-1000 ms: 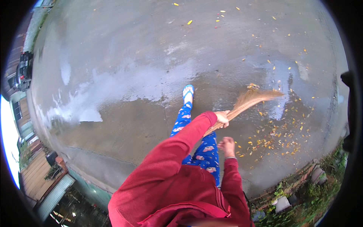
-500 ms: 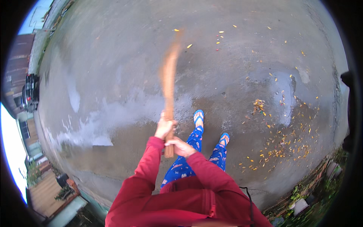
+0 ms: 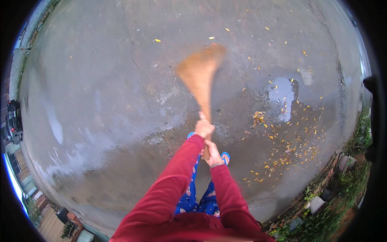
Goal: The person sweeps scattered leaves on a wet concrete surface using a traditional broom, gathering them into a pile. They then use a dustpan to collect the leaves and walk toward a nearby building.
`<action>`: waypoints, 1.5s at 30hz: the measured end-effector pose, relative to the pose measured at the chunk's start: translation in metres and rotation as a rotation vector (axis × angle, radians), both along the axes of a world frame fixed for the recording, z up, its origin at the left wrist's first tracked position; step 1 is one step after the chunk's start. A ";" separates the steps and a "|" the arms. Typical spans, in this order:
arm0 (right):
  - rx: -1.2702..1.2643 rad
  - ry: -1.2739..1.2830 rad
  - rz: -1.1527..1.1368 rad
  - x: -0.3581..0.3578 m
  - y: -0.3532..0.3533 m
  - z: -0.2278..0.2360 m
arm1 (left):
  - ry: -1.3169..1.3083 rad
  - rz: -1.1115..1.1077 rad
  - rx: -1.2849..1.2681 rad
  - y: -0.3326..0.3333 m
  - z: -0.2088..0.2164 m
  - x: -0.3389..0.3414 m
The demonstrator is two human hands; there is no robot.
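Both my hands grip the handle of a straw broom (image 3: 198, 76), its wide tan head fanned out and blurred by motion. My left hand (image 3: 204, 128) is wrapped round the handle higher up, its thumb lying along it toward the bristles. Just below, my right hand (image 3: 213, 154) closes round the butt end. The broom head points away from me over the wet grey concrete (image 3: 133, 101); whether the bristles touch the ground I cannot tell. A few yellow leaves (image 3: 211, 38) lie past the broom's tip.
A small leaf heap (image 3: 258, 118) and many scattered yellow leaves (image 3: 288, 150) lie to the right, near a puddle (image 3: 282, 97). Plants and a brick edging (image 3: 326, 177) border the lower right. A parked car (image 3: 14, 121) stands far left. My feet wear blue flip-flops (image 3: 225, 156).
The broom and both hands have moved right, and its head, earlier seen narrow, now shows broad. The view has shifted, bringing the leaves and puddle slightly left. Both hands keep their grip.
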State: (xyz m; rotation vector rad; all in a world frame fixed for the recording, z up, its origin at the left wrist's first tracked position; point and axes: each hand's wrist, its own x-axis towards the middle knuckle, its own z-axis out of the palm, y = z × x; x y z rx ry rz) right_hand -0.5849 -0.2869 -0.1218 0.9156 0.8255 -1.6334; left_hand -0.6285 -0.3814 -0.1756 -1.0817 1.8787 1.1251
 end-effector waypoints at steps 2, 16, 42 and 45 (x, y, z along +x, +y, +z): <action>0.097 0.010 -0.265 -0.003 0.032 0.009 | 0.029 -0.333 0.136 0.046 0.019 -0.031; 0.247 0.451 0.092 0.051 -0.067 0.093 | 0.204 0.199 0.129 -0.055 0.124 0.035; 0.408 0.235 -0.885 -0.333 0.051 0.033 | 0.072 -0.884 0.578 0.148 0.066 -0.414; 0.521 0.293 -0.856 -0.321 0.047 0.058 | 0.049 -0.713 0.609 0.144 0.091 -0.393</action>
